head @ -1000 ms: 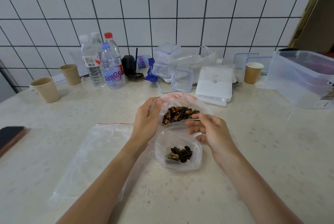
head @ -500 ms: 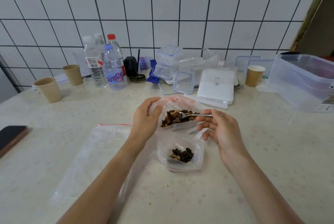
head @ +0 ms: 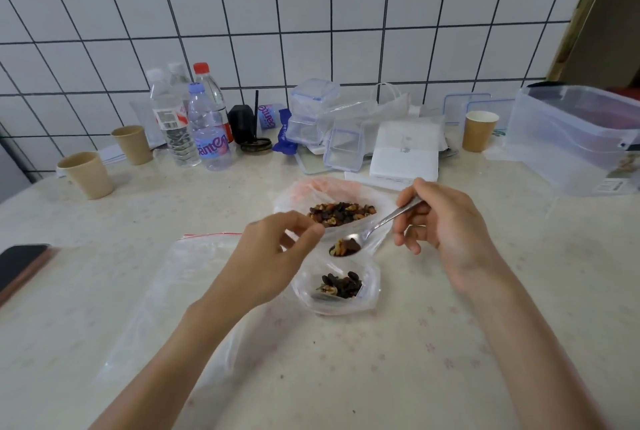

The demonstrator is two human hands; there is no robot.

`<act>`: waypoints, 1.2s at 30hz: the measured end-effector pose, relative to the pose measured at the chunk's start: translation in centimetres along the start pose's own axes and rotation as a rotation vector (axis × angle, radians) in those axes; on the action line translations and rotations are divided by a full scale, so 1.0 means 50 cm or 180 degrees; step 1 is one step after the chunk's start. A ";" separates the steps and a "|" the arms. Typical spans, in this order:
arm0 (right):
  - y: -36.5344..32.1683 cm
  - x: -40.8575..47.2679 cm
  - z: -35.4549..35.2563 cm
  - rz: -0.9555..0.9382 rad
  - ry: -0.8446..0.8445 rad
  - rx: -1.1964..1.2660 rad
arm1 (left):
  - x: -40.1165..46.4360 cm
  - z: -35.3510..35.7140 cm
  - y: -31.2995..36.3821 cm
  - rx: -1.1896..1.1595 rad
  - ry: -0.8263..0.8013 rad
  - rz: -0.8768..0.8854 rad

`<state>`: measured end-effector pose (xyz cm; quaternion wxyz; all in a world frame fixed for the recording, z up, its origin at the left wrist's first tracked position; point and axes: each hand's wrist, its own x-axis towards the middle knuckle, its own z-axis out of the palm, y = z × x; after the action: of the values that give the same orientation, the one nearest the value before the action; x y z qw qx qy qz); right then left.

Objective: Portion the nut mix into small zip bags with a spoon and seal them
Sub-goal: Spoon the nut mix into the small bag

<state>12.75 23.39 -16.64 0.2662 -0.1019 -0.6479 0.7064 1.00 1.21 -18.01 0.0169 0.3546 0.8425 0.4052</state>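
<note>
right hand [head: 446,232] with loaded spoon [head: 367,239] over pale speckled table [head: 450,343], white-tiled wall [head: 311,13] behind

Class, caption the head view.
Right hand carries a loaded spoon toward the small zip bag.

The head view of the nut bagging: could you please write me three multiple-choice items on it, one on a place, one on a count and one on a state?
1. Where is the loaded spoon?
A. Over the mouth of the small zip bag
B. Lying flat on the table
C. Inside a paper cup

2. How many paper cups stand on the table?
A. One
B. Three
C. Five

3. What is the right hand doing?
A. Resting open on the table
B. Gripping the spoon's handle
C. Holding a bottle

Answers:
1 A, its bowl of nuts hangs between the big nut bag and the small one.
2 B, two at left, one at right.
3 B, the fingers curl round the handle.
</note>
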 end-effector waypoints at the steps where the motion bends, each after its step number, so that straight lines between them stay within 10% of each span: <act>1: 0.000 -0.002 0.000 0.0003 -0.0086 -0.0131 | -0.007 0.002 -0.002 0.0054 -0.0087 0.0006; 17: 0.000 -0.055 0.054 -0.1882 -0.0488 -0.2318 | 0.004 0.001 -0.041 0.0019 -0.0126 -0.0230; 30: 0.035 -0.008 0.044 -0.0184 0.0664 0.0152 | 0.024 -0.037 -0.042 0.0007 0.0100 -0.0201; 36: 0.054 -0.002 0.046 -0.0119 0.0704 -0.0244 | 0.085 -0.015 -0.073 0.0403 0.0757 -0.0891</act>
<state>11.04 21.32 -18.96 0.3450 -0.1772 -0.6429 0.6605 -4.54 1.79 -18.95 -0.0490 0.1840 0.9034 0.3842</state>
